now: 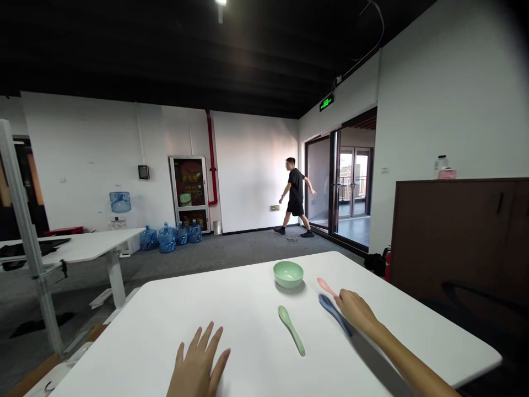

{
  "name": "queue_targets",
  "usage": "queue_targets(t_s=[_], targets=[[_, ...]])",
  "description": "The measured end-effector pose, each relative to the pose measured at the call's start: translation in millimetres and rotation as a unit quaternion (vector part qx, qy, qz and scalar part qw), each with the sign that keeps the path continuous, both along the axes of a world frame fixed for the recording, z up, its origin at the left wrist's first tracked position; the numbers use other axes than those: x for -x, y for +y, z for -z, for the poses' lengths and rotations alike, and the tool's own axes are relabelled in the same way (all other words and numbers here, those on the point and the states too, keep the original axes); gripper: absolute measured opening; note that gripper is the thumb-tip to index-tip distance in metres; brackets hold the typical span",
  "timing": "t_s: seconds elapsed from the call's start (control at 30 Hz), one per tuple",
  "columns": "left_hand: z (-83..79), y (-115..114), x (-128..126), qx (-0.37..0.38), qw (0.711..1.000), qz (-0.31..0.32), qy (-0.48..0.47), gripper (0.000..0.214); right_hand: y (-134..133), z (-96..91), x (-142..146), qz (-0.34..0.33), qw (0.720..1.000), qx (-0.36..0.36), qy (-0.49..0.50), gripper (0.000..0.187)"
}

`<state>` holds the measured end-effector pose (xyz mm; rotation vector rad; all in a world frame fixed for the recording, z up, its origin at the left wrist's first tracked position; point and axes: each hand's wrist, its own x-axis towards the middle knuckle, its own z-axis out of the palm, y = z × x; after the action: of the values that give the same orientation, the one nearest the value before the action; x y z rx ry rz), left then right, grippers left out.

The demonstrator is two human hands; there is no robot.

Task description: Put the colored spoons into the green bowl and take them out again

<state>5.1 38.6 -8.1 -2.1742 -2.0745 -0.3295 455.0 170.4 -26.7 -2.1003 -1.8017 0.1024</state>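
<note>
My right hand [354, 310] is closed around the handle of a pink spoon [325, 286], whose bowl points to the left. Just beneath it, a blue spoon [334, 313] lies on the white table [248, 331], partly in the hand's shadow. A green spoon [292, 331] rests further left, bowl end away from me. Behind the spoons stands a light green bowl [288, 274], upright, with nothing visible inside. At the near left, my left hand [198, 358] is over the table with fingers spread, holding nothing.
A person [295, 190] in black walks along the far wall near a glass door [320, 187]. Blue water jugs [167, 238] stand on the floor at the left, past another white table [95, 242]. A brown cabinet [454, 237] is to the right of my table.
</note>
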Motion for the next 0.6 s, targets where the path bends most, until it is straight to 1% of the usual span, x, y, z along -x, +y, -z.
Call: queue_targets(t_s=[0.1,0.17,0.33,0.43,0.6], targets=[[-1.0,-1,-1,0.0,1.0,0.0,0.004,0.055,-4,14.1,-12,0.014,1.0,0.004,0.022,0.032],[-0.7,-1,-1,-0.004,1.0,0.0,0.004,0.054,-8,19.5,-16,0.022,0.999,0.003,0.033,0.031],[1.9,0,1,-0.007,1.0,0.001,0.006,0.054,-15,22.4,-18,0.035,0.999,0.022,0.035,0.042],[2.7,0,1,-0.01,1.0,0.003,0.008,0.054,-17,23.3,-16,0.041,0.998,0.037,0.038,0.039],[1.3,0,-1,0.012,1.0,-0.007,0.026,0.055,-17,28.2,-17,0.037,0.998,0.046,0.016,0.036]])
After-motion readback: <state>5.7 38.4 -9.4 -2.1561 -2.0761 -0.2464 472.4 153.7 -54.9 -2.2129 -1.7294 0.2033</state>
